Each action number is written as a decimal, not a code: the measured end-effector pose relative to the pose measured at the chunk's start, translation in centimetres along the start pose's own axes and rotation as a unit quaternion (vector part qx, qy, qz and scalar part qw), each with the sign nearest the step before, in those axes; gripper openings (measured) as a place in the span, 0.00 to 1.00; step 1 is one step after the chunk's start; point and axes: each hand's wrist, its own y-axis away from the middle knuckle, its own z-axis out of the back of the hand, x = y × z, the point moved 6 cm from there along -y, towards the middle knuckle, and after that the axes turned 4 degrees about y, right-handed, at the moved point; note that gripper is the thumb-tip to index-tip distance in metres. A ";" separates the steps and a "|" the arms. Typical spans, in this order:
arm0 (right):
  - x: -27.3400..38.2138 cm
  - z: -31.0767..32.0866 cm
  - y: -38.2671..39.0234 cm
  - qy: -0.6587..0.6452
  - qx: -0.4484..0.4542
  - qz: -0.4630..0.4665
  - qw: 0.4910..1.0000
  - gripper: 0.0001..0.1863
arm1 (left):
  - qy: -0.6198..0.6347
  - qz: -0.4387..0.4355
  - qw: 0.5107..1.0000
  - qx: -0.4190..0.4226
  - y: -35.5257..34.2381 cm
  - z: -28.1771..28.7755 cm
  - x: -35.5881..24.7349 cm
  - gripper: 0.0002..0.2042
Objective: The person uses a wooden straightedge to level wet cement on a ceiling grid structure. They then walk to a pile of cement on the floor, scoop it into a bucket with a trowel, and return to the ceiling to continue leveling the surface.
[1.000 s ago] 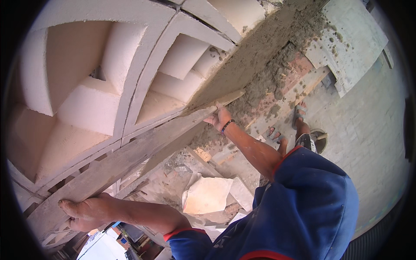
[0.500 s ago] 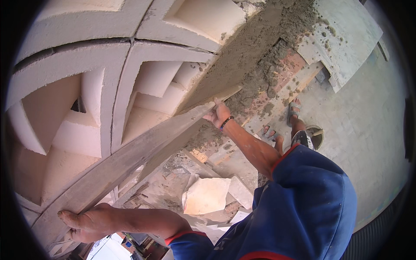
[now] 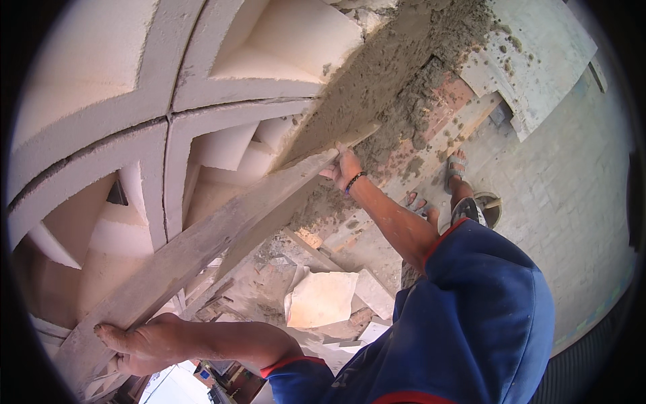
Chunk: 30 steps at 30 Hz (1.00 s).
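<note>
A long grey wooden board (image 3: 202, 236) runs slantwise from the lower left up to the middle, along the face of pale ventilation blocks (image 3: 168, 87). My left hand (image 3: 145, 342) grips its lower end, thumb on the upper face and fingers curled beneath. Close to its far end, my right hand (image 3: 343, 167) holds the same board, the fingers partly hidden behind it. The board's far tip lies against a band of wet grey mortar (image 3: 377, 81) beside the blocks.
Below the mortar is a reddish brick ledge (image 3: 452, 101) with splashes on it. A mortar-spotted sheet (image 3: 531, 60) lies at the upper right. Broken pale slabs (image 3: 321, 299) and rubble lie below the board. A bucket (image 3: 489, 207) stands by my feet.
The blocks sit lower and tilted differently in the picture, as the view has shifted. Both hands keep their hold, and the board has shifted slightly against the blocks and mortar.
</note>
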 end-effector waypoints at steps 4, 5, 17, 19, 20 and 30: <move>1.2 0.3 -0.1 0.008 -0.031 0.020 0.999 0.21 | -0.004 -0.007 1.000 0.010 0.3 -0.4 -1.0 0.28; 1.4 0.2 -0.1 0.002 -0.028 0.023 0.999 0.22 | 0.005 -0.003 1.000 0.004 0.2 -0.5 -1.2 0.28; 3.2 0.3 -1.0 -0.025 0.002 0.031 0.999 0.33 | -0.009 0.010 1.000 0.002 0.8 -1.9 -3.7 0.25; 3.3 0.2 -1.0 -0.049 0.008 0.020 0.999 0.31 | -0.026 0.001 1.000 0.005 0.8 -2.1 -4.1 0.25; 3.5 0.2 -1.0 -0.030 0.004 0.019 0.999 0.30 | -0.028 -0.010 1.000 0.008 0.8 -2.1 -4.4 0.25; 5.6 0.1 -0.4 -0.010 -0.046 0.027 0.998 0.26 | -0.087 0.042 0.995 0.025 2.3 -3.0 -5.7 0.27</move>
